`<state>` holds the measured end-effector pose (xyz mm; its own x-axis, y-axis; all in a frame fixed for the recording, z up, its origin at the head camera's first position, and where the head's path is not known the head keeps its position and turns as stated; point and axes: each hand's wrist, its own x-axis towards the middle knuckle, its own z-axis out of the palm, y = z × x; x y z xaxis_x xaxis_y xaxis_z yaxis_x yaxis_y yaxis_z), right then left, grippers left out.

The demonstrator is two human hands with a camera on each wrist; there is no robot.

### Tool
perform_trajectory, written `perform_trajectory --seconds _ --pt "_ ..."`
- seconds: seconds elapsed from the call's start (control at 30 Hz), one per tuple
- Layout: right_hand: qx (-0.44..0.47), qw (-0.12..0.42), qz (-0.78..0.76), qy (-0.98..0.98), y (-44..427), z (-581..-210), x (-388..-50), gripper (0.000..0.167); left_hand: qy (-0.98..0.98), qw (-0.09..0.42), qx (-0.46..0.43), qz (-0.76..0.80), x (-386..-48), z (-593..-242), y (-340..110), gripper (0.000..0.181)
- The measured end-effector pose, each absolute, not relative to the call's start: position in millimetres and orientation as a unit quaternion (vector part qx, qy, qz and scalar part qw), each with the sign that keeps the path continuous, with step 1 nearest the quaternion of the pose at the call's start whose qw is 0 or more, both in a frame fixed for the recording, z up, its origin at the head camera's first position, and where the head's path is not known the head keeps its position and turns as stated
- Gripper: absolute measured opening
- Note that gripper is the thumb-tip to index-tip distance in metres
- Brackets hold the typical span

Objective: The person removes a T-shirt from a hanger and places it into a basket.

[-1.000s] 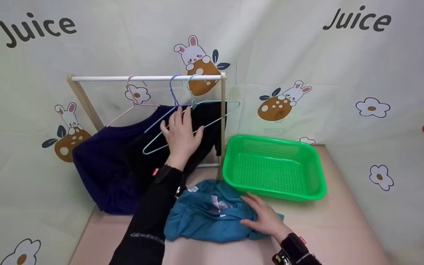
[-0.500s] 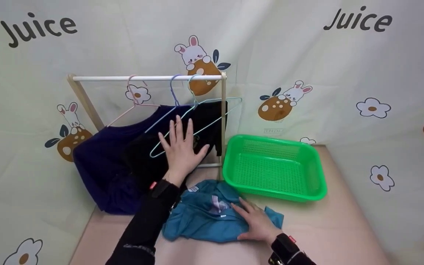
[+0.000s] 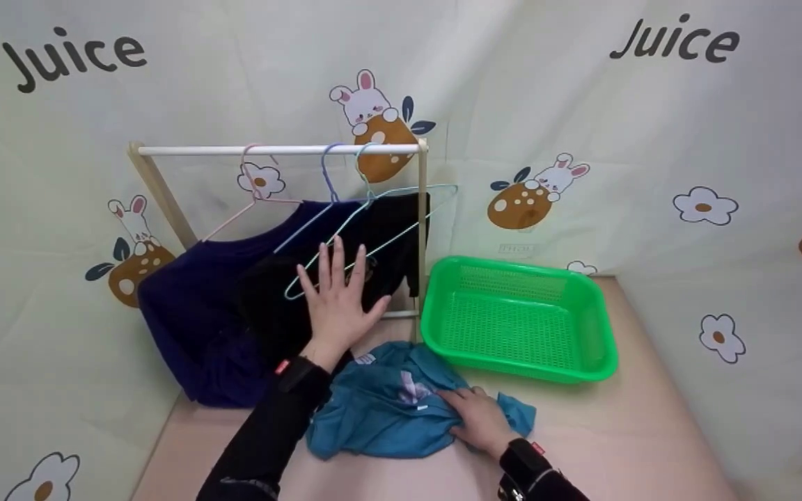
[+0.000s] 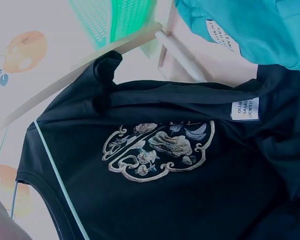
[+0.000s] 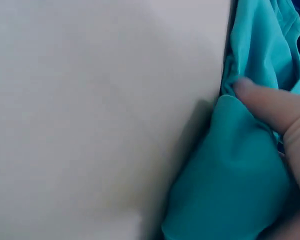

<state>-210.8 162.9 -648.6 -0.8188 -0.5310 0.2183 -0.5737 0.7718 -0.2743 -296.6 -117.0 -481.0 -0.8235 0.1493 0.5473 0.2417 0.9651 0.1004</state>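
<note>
In the head view a crumpled teal shirt lies on the table. My right hand grips its right part, the fingers bent into the cloth; in the right wrist view the thumb presses into a fold. My left hand is spread, fingers straight, in front of the mint hanger, which bears no garment. Behind it hang a black shirt and a navy garment. The left wrist view shows the black shirt's embroidered emblem and neck label.
A green plastic basket stands right of the small rack, whose white rail carries a pink hanger, a purple-blue hanger and the mint one. A printed cloth backdrop surrounds the pale pink table.
My left hand has drawn down and back from the hangers, its fingers spreading; the mint hanger has shifted slightly. My right hand has moved left on the teal shirt and bent its fingers into it.
</note>
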Motion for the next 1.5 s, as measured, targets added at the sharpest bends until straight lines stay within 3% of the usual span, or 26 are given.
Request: perform_trajectory --seconds 0.17,0.4,0.73,1.07,1.37,1.5 --pt "0.270 0.064 0.186 -0.943 159.3 -645.5 -214.4 0.044 -0.957 0.262 -0.098 -0.083 -292.2 -481.6 -119.3 0.091" --pt "0.239 0.050 0.281 -0.928 152.3 -634.0 -218.1 0.030 -0.959 0.251 -0.092 -0.097 -288.3 -484.0 -124.3 0.090" --pt "0.214 0.065 0.425 -0.877 137.9 -594.7 -237.1 0.026 -0.954 0.265 -0.090 -0.110 -284.8 -483.8 -130.3 0.088" --pt "0.115 0.041 0.634 -0.764 121.4 -538.3 -245.9 0.027 -0.941 0.298 -0.070 -0.145 -281.0 -473.9 -135.4 0.090" --pt "0.021 0.049 0.751 -0.658 131.5 -492.2 -252.8 0.035 -0.938 0.301 -0.063 -0.163 -276.6 -472.9 -135.4 0.089" --pt "0.007 0.076 0.797 -0.599 147.3 -466.8 -255.1 0.032 -0.932 0.313 -0.064 -0.172 -276.3 -471.6 -138.2 0.088"
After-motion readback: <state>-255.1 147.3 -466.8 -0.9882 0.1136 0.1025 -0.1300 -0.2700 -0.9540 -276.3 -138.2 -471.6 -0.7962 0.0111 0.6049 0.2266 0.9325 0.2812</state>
